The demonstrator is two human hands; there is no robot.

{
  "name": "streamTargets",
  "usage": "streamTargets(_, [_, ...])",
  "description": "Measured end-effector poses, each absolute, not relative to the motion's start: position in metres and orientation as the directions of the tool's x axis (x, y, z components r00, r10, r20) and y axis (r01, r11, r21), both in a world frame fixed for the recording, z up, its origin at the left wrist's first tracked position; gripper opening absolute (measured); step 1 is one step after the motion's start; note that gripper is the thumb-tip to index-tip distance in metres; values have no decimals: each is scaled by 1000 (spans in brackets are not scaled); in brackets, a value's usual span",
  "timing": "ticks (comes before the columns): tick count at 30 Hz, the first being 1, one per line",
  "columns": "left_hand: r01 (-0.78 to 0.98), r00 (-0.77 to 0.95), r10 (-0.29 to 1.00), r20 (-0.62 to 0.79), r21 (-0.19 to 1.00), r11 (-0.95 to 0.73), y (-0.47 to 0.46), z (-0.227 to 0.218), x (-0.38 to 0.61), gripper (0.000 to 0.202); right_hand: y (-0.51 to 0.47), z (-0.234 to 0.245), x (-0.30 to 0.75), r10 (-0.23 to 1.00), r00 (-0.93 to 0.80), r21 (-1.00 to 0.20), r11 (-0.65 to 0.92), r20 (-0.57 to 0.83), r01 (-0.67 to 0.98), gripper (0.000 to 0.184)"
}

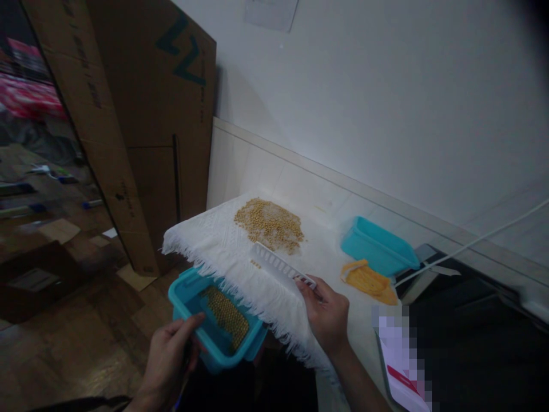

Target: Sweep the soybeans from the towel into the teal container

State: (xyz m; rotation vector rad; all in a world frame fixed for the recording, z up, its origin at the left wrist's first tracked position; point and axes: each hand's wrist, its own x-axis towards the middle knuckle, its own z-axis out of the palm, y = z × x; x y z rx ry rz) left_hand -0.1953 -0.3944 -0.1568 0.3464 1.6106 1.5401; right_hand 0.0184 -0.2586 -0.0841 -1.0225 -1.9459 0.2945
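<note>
My left hand (171, 355) grips the near rim of a turquoise plastic tub (191, 292) held below the table edge; yellow beans (227, 315) lie inside it. My right hand (326, 315) is closed on one end of a flat white slotted scraper (278, 264), which rests on a white fringed towel (223, 246) spread over the table. A pile of the same yellow beans (270, 223) sits on the towel just beyond the scraper, and a few loose beans (256, 264) lie beside its near edge.
A second turquoise tub (377, 246) stands at the back right beside a folded yellow cloth (371, 281). A white cable (472, 243) runs along the wall. A tall cardboard box (141, 114) stands left of the table. Wooden floor lies below.
</note>
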Motion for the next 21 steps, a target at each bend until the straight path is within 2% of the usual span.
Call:
streamTargets(11, [-332,-613,705,-357,926,181,-393,-150,-197,44,-280,-70,16,693,-380,-502,712,612,490,16])
streamTargets(15, [-314,-616,706,-349,931,186,-394,-148,-197,47,-290,-63,15,751,-386,-597,660,535,456,18])
streamTargets(18, [-315,-622,700,-350,931,186,-394,-146,-197,46,-280,-63,19,810,-325,-670,587,489,455,22])
streamTargets(21, [-333,-618,699,-361,925,183,-394,-145,-197,44,-255,-69,25,807,-176,-645,563,564,516,30])
